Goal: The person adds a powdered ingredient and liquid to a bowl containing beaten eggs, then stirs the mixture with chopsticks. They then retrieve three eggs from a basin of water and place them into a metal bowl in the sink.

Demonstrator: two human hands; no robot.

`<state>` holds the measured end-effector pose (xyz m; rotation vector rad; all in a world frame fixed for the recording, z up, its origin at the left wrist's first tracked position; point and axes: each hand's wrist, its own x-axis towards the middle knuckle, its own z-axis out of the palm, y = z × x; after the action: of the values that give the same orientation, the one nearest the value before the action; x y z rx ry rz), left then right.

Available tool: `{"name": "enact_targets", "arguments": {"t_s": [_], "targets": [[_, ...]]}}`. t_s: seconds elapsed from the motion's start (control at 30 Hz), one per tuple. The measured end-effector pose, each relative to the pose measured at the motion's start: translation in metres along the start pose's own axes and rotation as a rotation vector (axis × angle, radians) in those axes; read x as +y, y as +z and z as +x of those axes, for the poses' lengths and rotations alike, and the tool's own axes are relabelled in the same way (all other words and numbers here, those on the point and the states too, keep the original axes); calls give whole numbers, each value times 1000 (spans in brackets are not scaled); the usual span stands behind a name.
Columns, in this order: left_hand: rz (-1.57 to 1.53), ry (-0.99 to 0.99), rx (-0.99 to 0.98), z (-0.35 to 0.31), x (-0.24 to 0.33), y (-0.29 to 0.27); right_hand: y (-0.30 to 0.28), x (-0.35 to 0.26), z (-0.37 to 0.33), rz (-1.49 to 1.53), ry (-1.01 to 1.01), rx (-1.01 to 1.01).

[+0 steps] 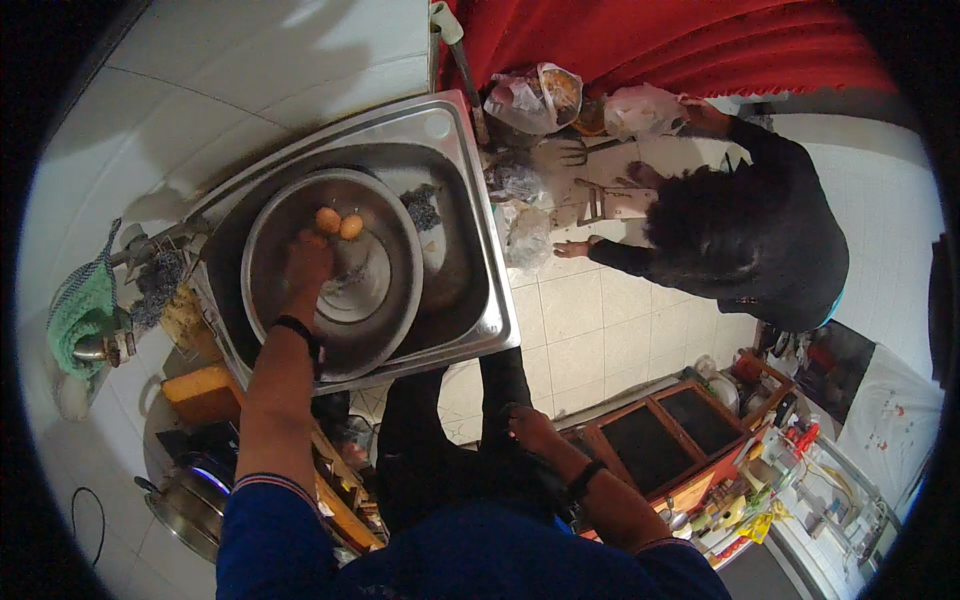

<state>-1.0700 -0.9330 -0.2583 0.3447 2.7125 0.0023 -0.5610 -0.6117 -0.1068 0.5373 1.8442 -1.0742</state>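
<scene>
A wide round metal basin [400, 315] sits in the stainless steel sink [489, 270]. Two brown eggs [338, 223] lie together inside it, towards its far side. Reaching down into the basin is my left hand [308, 262], its fingers bent close beside the eggs. Shadow hides what those fingers hold, if anything. A dark band circles the left wrist. My right hand [537, 432] hangs low by my leg, clear of the sink, its fingers curled inward. I cannot make out anything in it. That wrist also wears a dark band.
A person in black [775, 240] bends down at the right, one hand at a plastic bag [642, 110]. More filled bags [535, 98] stand beyond the sink. A dark scouring pad [422, 207] lies in the sink. A green cloth [82, 310] hangs left; a wooden-framed cabinet [680, 430] stands right.
</scene>
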Motion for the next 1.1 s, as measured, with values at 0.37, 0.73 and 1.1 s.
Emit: {"name": "enact_targets", "arguments": {"t_s": [0.37,0.73,1.1], "targets": [[198,57,-233,-5,2,-22,-6,-11,-1,84,212,2],[246,186,-52,-5,-17,-1,-6,-7,4,-228,-42,-19],[18,142,-82,-11,-12,4,0,9,16,-182,20,-78]]}}
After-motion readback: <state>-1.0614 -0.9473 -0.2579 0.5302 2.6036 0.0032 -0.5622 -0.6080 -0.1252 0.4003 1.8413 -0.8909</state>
